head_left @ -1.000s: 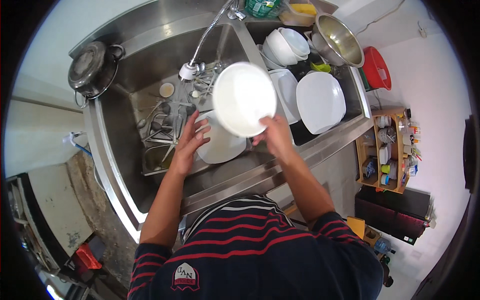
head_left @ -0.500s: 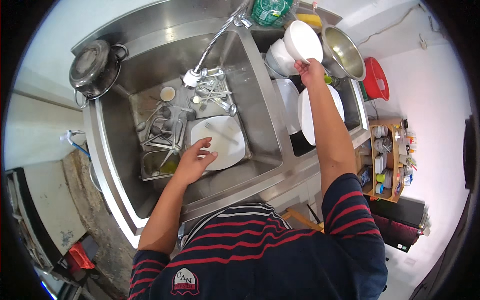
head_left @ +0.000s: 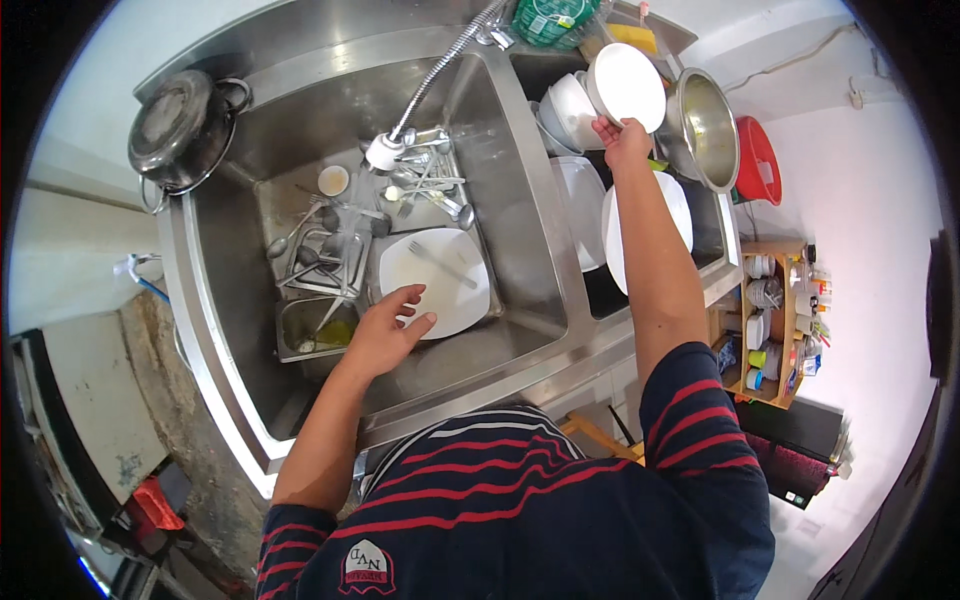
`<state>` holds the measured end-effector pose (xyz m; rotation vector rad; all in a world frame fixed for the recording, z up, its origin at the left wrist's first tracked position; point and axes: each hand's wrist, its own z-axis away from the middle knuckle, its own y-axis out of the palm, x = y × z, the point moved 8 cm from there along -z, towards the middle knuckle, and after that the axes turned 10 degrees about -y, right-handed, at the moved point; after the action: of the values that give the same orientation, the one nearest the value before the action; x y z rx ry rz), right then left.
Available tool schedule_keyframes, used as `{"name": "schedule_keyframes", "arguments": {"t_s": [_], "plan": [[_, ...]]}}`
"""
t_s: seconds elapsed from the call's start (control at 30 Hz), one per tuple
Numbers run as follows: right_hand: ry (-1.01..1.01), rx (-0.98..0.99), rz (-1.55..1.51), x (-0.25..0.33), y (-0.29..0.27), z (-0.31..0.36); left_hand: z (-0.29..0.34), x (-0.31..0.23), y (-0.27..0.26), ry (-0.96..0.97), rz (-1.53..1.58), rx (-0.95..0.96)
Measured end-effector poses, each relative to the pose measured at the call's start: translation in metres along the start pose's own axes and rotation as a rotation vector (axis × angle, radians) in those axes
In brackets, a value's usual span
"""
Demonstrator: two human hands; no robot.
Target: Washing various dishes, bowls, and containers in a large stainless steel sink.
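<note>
My right hand [head_left: 624, 143] grips the rim of a white bowl [head_left: 628, 85] over the right basin. That bowl is tipped beside nested white bowls [head_left: 573, 112]. Below them, white plates [head_left: 579, 210] stand in the same basin, partly behind my forearm. My left hand [head_left: 392, 328], fingers apart and holding nothing, hovers by the near left edge of a white square plate [head_left: 458, 312] in the left basin. A fork [head_left: 443, 265] lies on this plate. Behind it sits a heap of spoons and forks [head_left: 425, 180]; more utensils lie to the left near a small metal tray [head_left: 310, 328].
A spray tap head [head_left: 383, 153] on a coiled hose hangs over the left basin. A dark pot [head_left: 180, 130] stands on the back left corner. A metal bowl [head_left: 708, 125] and a red basin [head_left: 757, 160] are at the right. A shelf [head_left: 770, 330] stands beyond.
The view has shifted slightly. My right hand still has the white bowl, which sits a little farther right in the picture. My left hand stays by the square plate.
</note>
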<state>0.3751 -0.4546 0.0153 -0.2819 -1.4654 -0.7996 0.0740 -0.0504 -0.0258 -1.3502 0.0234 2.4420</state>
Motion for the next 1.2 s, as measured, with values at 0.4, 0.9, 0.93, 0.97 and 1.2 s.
{"name": "schedule_keyframes", "arguments": {"t_s": [0.4, 0.9, 0.93, 0.97, 1.2], "plan": [[0.124, 0.093, 0.117, 0.005, -0.019, -0.027, 0.0, -0.001, 0.006, -0.016, -0.01, 0.042], [0.309, 0.207, 0.169, -0.006, -0.034, -0.041, -0.038, 0.043, -0.027, -0.22, 0.007, -0.077], [0.292, 0.211, 0.163, -0.001, -0.035, -0.035, -0.045, 0.048, -0.032, -0.181, -0.087, -0.11], [0.273, 0.219, 0.157, 0.005, -0.031, -0.027, -0.055, 0.058, -0.035, -0.19, -0.095, -0.112], [-0.253, 0.122, 0.296, 0.076, -0.052, 0.103, -0.131, 0.069, -0.03, -0.066, -0.796, -0.275]]}}
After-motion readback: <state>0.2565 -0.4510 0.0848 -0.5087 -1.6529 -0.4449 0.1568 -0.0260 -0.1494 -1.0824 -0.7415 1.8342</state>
